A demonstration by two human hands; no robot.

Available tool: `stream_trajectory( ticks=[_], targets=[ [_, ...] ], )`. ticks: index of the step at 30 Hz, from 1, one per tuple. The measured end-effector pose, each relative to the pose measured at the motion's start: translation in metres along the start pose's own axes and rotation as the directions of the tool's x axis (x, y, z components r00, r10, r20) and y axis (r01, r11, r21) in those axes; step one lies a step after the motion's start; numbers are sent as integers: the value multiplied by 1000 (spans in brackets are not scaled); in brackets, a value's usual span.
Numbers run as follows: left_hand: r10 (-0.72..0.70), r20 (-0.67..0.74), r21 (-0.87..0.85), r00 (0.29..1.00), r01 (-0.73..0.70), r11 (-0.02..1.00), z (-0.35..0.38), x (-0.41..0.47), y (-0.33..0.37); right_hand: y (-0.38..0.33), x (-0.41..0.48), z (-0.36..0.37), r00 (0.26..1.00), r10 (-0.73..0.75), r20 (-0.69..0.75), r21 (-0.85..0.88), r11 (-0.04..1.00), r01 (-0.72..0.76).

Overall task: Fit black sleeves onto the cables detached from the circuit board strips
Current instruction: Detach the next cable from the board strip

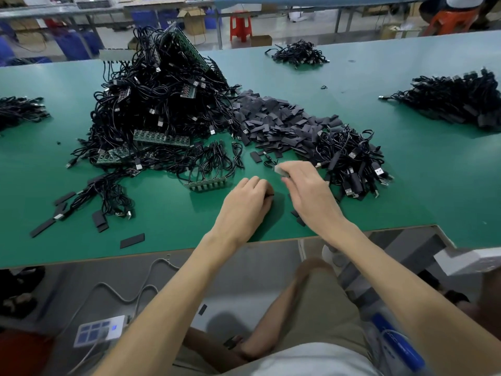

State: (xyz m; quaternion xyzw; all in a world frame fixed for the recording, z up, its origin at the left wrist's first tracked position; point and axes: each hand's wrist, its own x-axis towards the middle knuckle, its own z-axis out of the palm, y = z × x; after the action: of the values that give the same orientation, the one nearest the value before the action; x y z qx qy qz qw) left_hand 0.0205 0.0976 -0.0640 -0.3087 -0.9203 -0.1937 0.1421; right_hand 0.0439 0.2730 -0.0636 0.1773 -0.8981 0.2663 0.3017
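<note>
Sleeving, judged well short of half done: large heap of cables (162,104) on circuit board strips (160,138) untouched, loose black sleeves (273,118) mid-tabletop (420,191), smaller pile of sleeved cables (355,169) beside right hand (303,188), its fingers pinching a blurred pale piece (280,170); left hand (249,202) fingers curled round a black cable end (270,195).

A long green worktop (406,172) with a wood-coloured edge fills the view, over a grey floor (81,280) where a white power strip (101,331) lies. Beyond it stand metal-framed benches (339,6), a red plastic stool (240,25), cardboard boxes (193,20) and blue crates (73,44).
</note>
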Motion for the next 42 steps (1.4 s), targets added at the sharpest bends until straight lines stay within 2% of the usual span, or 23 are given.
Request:
stream_trajectory(
  ticks=[2, 4, 5, 7, 9, 17, 21, 27, 39, 42],
  targets=[
    [-123, -12, -283, 992, 114, 952, -1, 1, -2, -2, 0, 0, 998, -31, 51, -32, 999, 32],
    [-271, 38, -638, 962, 232, 734, -3, 4, -5, -2, 1, 0, 996, -40, 79, -69, 997, 46],
    [-305, 71, -742, 950, 255, 620, -5, 5, -9, -2, 1, 0, 995, -48, 86, -78, 995, 55],
    [-303, 135, -829, 943, 275, 487, -7, 6, -15, -4, 1, -2, 991, -73, 109, -90, 992, 83],
    [-286, 179, -854, 941, 293, 431, -8, 6, -18, -6, 1, -3, 987, -88, 134, -92, 991, 101],
    [-230, 260, -836, 938, 338, 433, -4, 6, -18, -8, 1, -3, 977, -103, 185, -20, 994, 108],
    [-229, 224, -799, 947, 313, 514, -3, 5, -17, -8, 1, -1, 985, -84, 152, -18, 996, 88],
    [-163, 192, -799, 968, 251, 546, -3, 5, -19, -7, 0, 0, 997, -26, 76, -27, 999, 28],
    [-238, 159, -868, 958, 251, 428, 1, 3, -19, -5, 1, 0, 997, -77, 3, -84, 993, 77],
    [-257, 140, -862, 956, 245, 444, 2, 4, -21, -3, 1, -1, 998, -61, 4, -97, 993, 62]
  ],
)
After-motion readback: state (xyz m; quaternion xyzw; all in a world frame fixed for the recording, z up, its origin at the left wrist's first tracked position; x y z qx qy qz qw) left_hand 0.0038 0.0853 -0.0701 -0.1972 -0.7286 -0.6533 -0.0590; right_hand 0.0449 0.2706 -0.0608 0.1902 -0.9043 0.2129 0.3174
